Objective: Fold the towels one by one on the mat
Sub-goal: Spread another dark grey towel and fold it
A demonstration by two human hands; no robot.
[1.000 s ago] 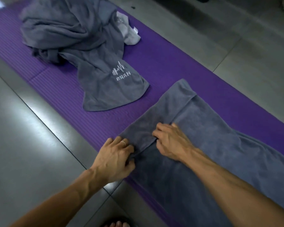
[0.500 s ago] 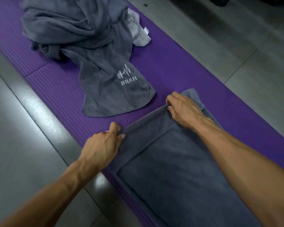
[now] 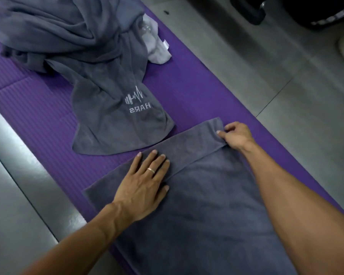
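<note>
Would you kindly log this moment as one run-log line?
left hand: flat, presses spread grey terry towel | right hand: pinches towel's folded far band | purple ribbed foam mat | crumpled grey towel pile: unfolded

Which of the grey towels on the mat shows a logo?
The crumpled towel trailing from the pile at the far end, lettered "HARS"; the flat towel under the left hand and right hand shows none.
</note>
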